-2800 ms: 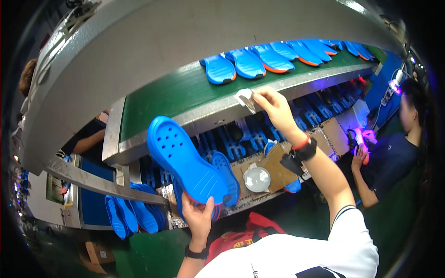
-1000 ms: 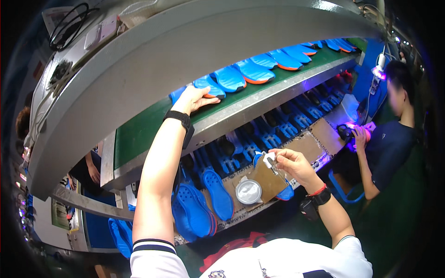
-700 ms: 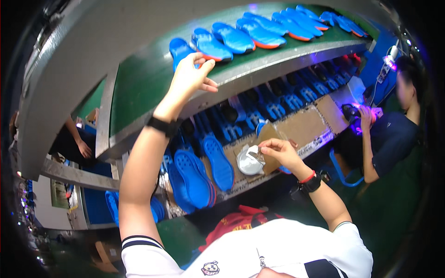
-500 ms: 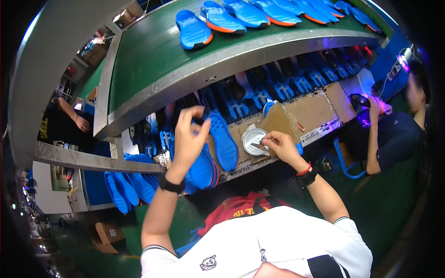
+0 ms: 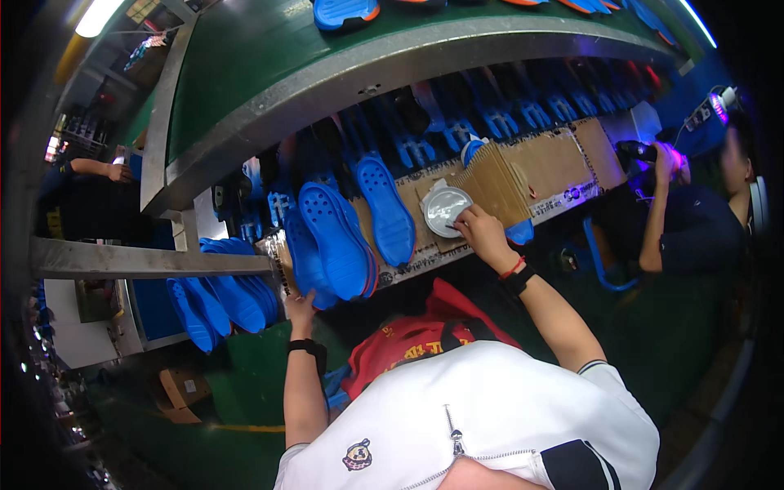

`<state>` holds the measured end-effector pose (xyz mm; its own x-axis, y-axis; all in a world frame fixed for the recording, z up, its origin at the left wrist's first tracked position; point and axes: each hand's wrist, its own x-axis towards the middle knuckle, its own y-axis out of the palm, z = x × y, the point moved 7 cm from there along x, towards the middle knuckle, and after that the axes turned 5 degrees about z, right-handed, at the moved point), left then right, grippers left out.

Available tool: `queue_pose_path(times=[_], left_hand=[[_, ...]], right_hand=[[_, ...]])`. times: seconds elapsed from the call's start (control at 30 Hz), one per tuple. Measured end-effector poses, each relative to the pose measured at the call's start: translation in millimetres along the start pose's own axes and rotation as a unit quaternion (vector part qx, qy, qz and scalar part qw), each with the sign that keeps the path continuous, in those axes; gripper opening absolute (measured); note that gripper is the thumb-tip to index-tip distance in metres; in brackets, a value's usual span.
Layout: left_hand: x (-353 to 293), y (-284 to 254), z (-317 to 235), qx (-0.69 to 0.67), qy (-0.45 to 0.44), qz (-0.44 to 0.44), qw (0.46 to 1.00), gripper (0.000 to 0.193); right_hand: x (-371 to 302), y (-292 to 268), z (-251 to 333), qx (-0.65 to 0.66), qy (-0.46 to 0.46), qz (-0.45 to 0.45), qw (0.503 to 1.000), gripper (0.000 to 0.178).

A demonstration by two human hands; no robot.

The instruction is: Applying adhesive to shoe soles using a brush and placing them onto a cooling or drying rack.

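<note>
My left hand [image 5: 300, 310] is low at the near end of a blue shoe sole [image 5: 305, 260], its fingers closed on the sole's edge. This sole lies at the left of a small stack of blue soles [image 5: 333, 237] with holes at the far end. A single blue sole [image 5: 385, 214] lies to the right of the stack. Over the near right rim of a round white tub [image 5: 445, 206], my right hand [image 5: 483, 235] has its fingers pinched together. What it pinches is mostly hidden; only a small dark bit shows at the fingertips.
Brown cardboard [image 5: 555, 163] covers the bench, with a folded piece [image 5: 498, 184] beside the tub. A metal-edged green conveyor [image 5: 245, 82] runs above, over a row of blue clamps. More soles [image 5: 237, 298] lie left, past a metal bar [image 5: 155, 260]. A co-worker [image 5: 694, 220] sits at right.
My left hand has come down from above the soles to the near end of the left one. My right hand stays at the tub, now lower against its rim. The view has shifted.
</note>
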<state>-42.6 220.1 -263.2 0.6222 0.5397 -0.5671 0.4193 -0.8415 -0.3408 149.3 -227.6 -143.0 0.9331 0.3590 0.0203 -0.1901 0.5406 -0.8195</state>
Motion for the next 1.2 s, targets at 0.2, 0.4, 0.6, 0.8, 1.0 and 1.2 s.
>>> queue_pose_path(times=[0.2, 0.4, 0.6, 0.8, 1.0, 1.2], left_hand=[[-32.4, -9.4, -45.4, -0.281, 0.006, 0.112, 0.953, 0.026], [-112.7, 26.3, -118.9, -0.264, 0.079, 0.196, 0.941, 0.051], [-150.7, 88.5, -191.2, -0.231, 0.19, 0.22, 0.928, 0.061], [-164.0, 141.4, -248.5, -0.177, 0.339, 0.157, 0.911, 0.057], [-180.7, 168.0, -276.0, -0.148, 0.356, 0.164, 0.908, 0.048], [-186.6, 171.4, -277.7, -0.139, 0.364, 0.147, 0.909, 0.047]], right_hand=[[6.0, 5.8, 2.6, -0.012, -0.028, 0.01, 0.999, 0.013], [9.5, 9.3, 4.4, -0.024, -0.04, 0.023, 0.999, 0.014], [8.6, -5.4, 6.6, -0.004, -0.026, -0.002, 1.0, 0.013], [4.5, -62.0, 34.4, 0.072, -0.05, -0.069, 0.994, 0.008], [-12.2, -109.9, 93.0, 0.233, -0.106, -0.076, 0.964, 0.01], [-13.4, -117.4, 121.7, 0.124, -0.2, -0.125, 0.964, 0.012]])
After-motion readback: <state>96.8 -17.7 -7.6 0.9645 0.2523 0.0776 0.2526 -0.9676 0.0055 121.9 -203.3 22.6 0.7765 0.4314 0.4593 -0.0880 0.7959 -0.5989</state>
